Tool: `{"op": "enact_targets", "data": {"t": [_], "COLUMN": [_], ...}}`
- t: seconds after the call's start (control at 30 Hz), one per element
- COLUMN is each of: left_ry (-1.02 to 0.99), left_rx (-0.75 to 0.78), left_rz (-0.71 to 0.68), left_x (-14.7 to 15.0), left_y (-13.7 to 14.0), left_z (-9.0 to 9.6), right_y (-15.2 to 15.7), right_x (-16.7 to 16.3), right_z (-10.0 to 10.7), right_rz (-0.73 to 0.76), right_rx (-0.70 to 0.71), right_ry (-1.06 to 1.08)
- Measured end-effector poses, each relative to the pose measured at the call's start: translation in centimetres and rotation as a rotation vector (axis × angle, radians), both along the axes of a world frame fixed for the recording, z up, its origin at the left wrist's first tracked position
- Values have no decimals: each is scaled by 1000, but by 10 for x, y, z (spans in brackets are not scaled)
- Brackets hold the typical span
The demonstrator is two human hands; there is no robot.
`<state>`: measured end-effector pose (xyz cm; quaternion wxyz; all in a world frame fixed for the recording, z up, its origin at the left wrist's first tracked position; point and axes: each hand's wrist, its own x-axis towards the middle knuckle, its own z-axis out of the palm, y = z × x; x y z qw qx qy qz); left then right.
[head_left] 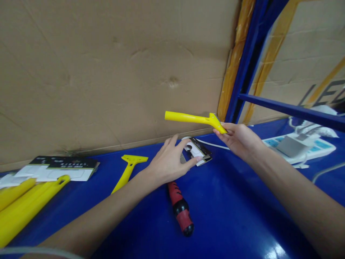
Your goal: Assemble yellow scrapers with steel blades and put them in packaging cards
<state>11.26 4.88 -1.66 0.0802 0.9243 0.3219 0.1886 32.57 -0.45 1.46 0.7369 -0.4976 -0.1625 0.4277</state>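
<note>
My right hand [239, 140] pinches a yellow scraper [188, 117] by its head end and holds it raised, with the handle pointing left. My left hand [169, 160] is over the table with thumb and fingers apart, around the near side of a small black-and-white card pack [201, 153]; whether it touches the pack I cannot tell. Just below that hand lies a red and black screwdriver [180, 208], its far end hidden by the hand. To the left, a second yellow scraper [126, 172] rests on the table, partly covered by my left forearm.
The table [223, 212] is blue. Several yellow handles [35, 198] and printed cards [59, 169] lie at its left. Cardboard [121, 72] stands along the back. A blue metal frame [245, 61] rises at right, near a white power strip [318, 149] with a plugged-in adapter [293, 144] and cables.
</note>
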Motion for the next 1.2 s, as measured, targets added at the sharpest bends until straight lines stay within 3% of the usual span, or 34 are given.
{"op": "enact_targets", "data": {"t": [0.23,0.47,0.77,1.2], "left_ry": [88,289,275,7], "left_rx": [3,-67,-77,-120], "left_rz": [126,105,99,81], "left_x": [-82,-127,-118,-95], "left_y": [16,17,5,-1], "left_z": [23,4,-7,-17], "right_y": [-3,-5,-7,-6], "right_x": [-23,-49,-62,-63], "right_z": [2,-1,-5,-9], "right_rz": [85,179,258,264], "right_rx": [-42,-85,-174,-181], "right_ry": [40,36,-19,-39]}}
